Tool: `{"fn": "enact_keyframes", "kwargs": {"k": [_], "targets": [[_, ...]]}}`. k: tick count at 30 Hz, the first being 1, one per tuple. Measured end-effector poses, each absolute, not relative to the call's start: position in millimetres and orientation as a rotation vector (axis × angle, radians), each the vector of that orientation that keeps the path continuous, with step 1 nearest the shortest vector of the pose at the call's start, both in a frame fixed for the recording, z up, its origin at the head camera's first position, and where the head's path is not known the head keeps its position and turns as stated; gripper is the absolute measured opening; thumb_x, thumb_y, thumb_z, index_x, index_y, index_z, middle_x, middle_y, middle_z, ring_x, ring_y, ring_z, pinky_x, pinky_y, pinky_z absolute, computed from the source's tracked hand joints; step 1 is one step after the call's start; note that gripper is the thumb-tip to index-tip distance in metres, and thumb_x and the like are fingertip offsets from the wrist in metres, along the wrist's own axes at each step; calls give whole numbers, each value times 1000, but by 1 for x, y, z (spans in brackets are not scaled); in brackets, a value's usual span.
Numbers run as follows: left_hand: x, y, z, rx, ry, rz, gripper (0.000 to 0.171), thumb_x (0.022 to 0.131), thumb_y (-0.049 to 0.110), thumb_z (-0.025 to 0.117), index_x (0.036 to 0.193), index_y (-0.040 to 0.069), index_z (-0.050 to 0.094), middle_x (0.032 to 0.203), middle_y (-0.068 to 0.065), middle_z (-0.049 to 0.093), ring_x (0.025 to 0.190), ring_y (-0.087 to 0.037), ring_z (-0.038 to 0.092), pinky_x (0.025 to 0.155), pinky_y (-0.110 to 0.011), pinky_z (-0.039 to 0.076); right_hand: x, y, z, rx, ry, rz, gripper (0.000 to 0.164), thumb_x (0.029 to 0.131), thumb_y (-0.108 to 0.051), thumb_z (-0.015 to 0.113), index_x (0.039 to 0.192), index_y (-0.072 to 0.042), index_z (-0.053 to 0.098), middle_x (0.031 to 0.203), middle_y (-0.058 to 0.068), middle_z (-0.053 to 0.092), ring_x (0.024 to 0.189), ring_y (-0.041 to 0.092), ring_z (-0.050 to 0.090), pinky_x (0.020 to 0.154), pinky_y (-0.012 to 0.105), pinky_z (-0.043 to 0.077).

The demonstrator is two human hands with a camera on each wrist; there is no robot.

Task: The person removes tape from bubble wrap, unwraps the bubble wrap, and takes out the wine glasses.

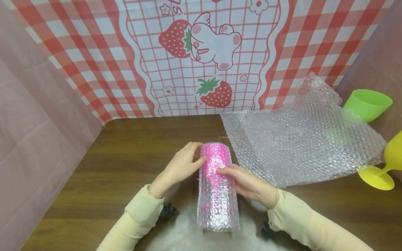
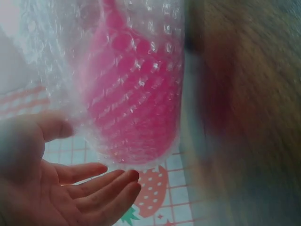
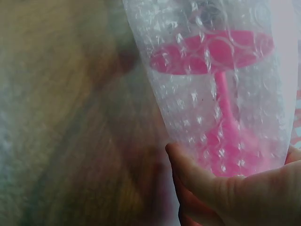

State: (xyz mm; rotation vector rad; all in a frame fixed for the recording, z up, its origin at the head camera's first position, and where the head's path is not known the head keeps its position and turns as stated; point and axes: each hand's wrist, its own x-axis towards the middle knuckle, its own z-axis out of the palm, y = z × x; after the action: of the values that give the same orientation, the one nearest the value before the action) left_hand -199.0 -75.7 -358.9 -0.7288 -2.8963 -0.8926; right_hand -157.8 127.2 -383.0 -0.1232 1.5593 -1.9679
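Note:
A pink plastic goblet (image 1: 216, 160) shows through a roll of clear bubble wrap (image 1: 220, 219) around it. Its cup end points away from me, and the stem and round foot (image 3: 211, 52) lie toward me. My right hand (image 1: 251, 183) grips the wrapped goblet from the right, thumb on top and fingers around the side. At the upper left of the roll, my left hand (image 1: 182, 162) has its thumb at the wrap. In the left wrist view its fingers (image 2: 101, 193) are spread and relaxed beside the cup end, not curled round it.
A large sheet of bubble wrap (image 1: 301, 146) lies on the right of the brown wooden table (image 1: 135, 146). Beyond it is a green cup (image 1: 367, 104), and at the right edge a yellow goblet (image 1: 377, 177) lies tipped. A red-and-white strawberry cloth (image 1: 251, 87) hangs behind.

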Motion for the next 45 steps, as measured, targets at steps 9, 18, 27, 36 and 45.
{"fn": "enact_keyframes", "kwargs": {"k": [9,18,27,36,45], "targets": [[-190,-67,-356,-818,-2687,-605,41,80,23,62,117,7,56,107,-5,58,84,-16,58,72,-31,52,-150,129,-384,-261,1530,-1929,44,92,-18,47,124,9,35,97,3,64,90,16,62,86,35,50],[-185,-62,-357,-919,-2445,-245,20,76,14,67,94,5,65,87,-4,62,73,-18,57,60,-27,51,-146,131,-383,-229,1600,-1883,54,91,-18,49,131,9,25,100,5,61,90,16,62,86,37,50],[-180,-51,-349,-902,-2323,331,5,73,11,68,74,10,62,71,-1,61,63,-14,53,59,-25,46,-148,128,-382,-201,1692,-1861,48,90,-16,50,125,10,32,91,3,63,82,15,63,80,35,53],[-186,-53,-355,-892,-2219,323,9,74,15,67,68,14,62,64,2,62,60,-14,52,59,-25,42,-144,121,-376,-79,1774,-1894,65,89,-15,52,135,7,12,112,19,53,91,21,60,86,38,50],[-186,-58,-360,-877,-2178,289,15,79,21,65,66,14,61,63,3,62,59,-14,52,61,-26,42,-147,111,-365,29,2149,-1716,103,80,-21,63,140,3,-17,146,27,-15,136,41,-4,110,53,2]]}}
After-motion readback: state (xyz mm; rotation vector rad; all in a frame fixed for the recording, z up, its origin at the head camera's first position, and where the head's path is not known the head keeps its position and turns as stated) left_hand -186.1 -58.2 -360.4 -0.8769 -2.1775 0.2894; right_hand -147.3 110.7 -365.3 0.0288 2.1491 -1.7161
